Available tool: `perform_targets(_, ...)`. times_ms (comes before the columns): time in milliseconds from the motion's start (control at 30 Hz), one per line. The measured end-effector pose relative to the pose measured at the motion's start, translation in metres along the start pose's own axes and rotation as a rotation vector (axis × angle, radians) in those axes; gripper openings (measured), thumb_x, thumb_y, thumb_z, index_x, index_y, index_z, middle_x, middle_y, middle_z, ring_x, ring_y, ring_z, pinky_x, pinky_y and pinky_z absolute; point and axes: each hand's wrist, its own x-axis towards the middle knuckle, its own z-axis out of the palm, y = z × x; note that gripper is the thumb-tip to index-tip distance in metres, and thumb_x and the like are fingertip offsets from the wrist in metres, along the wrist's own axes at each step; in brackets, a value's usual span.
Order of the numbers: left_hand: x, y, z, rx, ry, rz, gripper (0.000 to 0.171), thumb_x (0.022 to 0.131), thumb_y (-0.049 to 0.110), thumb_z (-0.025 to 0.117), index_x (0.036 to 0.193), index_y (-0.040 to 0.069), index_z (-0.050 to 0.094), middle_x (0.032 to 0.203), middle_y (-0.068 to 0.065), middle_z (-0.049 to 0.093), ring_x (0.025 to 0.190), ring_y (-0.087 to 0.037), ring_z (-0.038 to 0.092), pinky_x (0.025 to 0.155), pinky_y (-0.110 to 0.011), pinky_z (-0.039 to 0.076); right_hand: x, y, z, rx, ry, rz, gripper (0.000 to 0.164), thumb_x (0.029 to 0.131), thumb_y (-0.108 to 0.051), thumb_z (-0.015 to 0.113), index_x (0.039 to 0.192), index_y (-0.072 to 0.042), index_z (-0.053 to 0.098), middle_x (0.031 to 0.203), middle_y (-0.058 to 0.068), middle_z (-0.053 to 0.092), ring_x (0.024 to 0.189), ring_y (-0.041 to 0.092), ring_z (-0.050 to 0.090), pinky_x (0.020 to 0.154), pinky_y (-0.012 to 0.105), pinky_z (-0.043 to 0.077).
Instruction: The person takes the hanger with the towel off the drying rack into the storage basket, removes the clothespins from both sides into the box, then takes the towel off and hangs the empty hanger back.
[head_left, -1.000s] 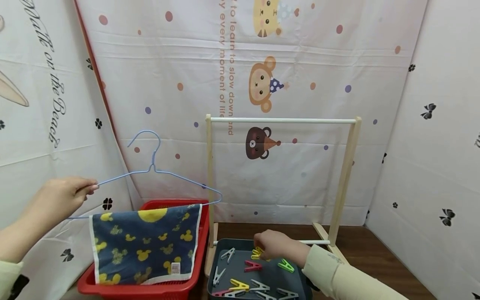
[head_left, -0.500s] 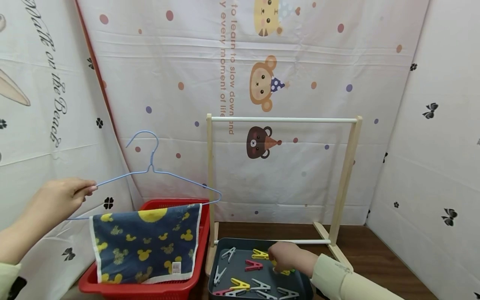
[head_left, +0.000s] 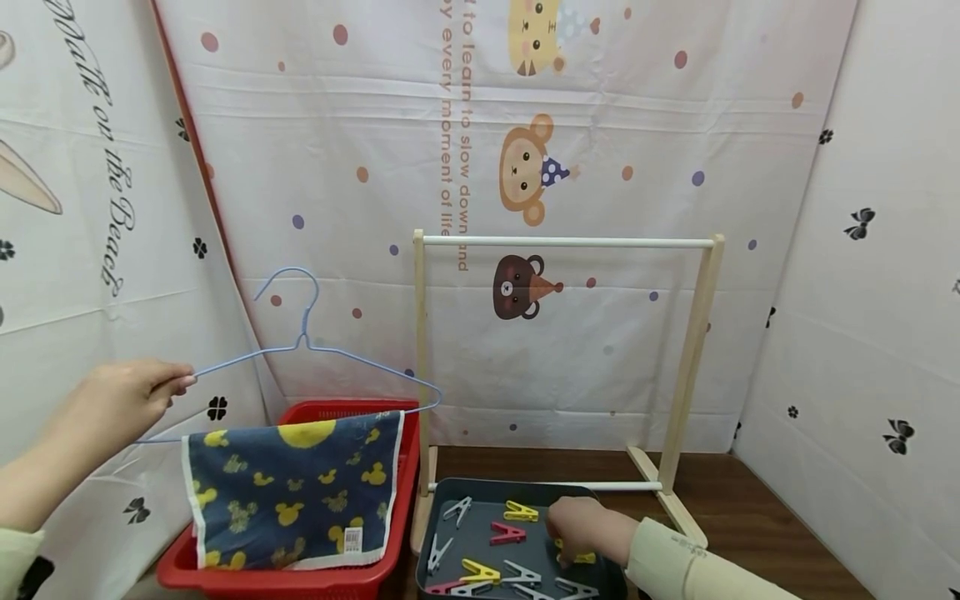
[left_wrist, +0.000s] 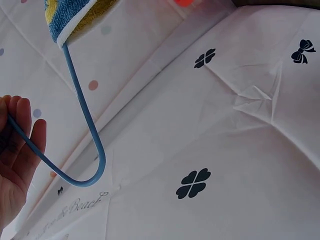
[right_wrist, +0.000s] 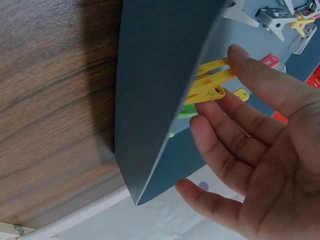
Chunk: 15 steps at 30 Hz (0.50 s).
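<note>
My left hand (head_left: 135, 400) pinches the left arm of a blue wire hanger (head_left: 360, 357). A navy towel (head_left: 292, 492) with yellow mouse-head prints hangs over its lower bar, in front of a red basket. My right hand (head_left: 588, 529) is inside the right part of a dark grey tray (head_left: 487, 486). It pinches a yellow clothespin (right_wrist: 212, 82) between thumb and fingers, near the tray wall. A green clothespin (right_wrist: 187, 111) lies just beyond it, hidden by the hand in the head view. Another yellow clothespin (head_left: 521, 511) and a red clothespin (head_left: 507, 533) lie to the left.
A wooden rack with a white top bar (head_left: 562, 242) stands behind the tray. The red basket (head_left: 401, 533) is left of the tray. Several grey clothespins (head_left: 521, 573) lie in the tray's front. Printed cloth walls enclose the brown tabletop (head_left: 757, 508).
My right hand has moved right in the tray, from the rear yellow clothespin to the right side, with a yellow clothespin in its fingers. The left hand and hanger have barely moved.
</note>
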Motion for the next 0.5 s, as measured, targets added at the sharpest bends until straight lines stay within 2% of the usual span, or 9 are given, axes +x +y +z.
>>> perform_targets(200, -0.002, -0.002, 0.003, 0.003, 0.018, 0.013, 0.017, 0.078, -0.013, 0.071, 0.095, -0.014, 0.073, 0.079, -0.025, 0.074, 0.070, -0.041, 0.070, 0.067, -0.060, 0.056, 0.010, 0.007, 0.011, -0.027, -0.020, -0.001, 0.021, 0.076, -0.017, 0.091, 0.078, -0.016, 0.070, 0.073, -0.005, 0.063, 0.065, 0.011, 0.053, 0.063, 0.028, 0.049)
perform_targets(400, -0.004, -0.001, 0.003, 0.015, 0.034, 0.020, 0.015, 0.077, -0.013, 0.072, 0.093, -0.013, 0.073, 0.077, -0.024, 0.074, 0.068, -0.040, 0.070, 0.067, -0.060, 0.056, 0.046, 0.036, 0.047, -0.057, -0.035, -0.067, 0.023, 0.075, -0.024, 0.092, 0.078, -0.023, 0.069, 0.073, -0.010, 0.062, 0.065, 0.008, 0.052, 0.061, 0.031, 0.048)
perform_targets(500, -0.003, 0.002, 0.002, 0.018, 0.036, 0.017, 0.015, 0.077, -0.012, 0.073, 0.092, -0.013, 0.073, 0.078, -0.025, 0.074, 0.070, -0.041, 0.070, 0.068, -0.060, 0.056, 0.047, 0.036, 0.046, -0.065, -0.049, -0.073, 0.022, 0.075, -0.026, 0.092, 0.080, -0.024, 0.070, 0.074, -0.011, 0.063, 0.066, 0.007, 0.053, 0.061, 0.032, 0.049)
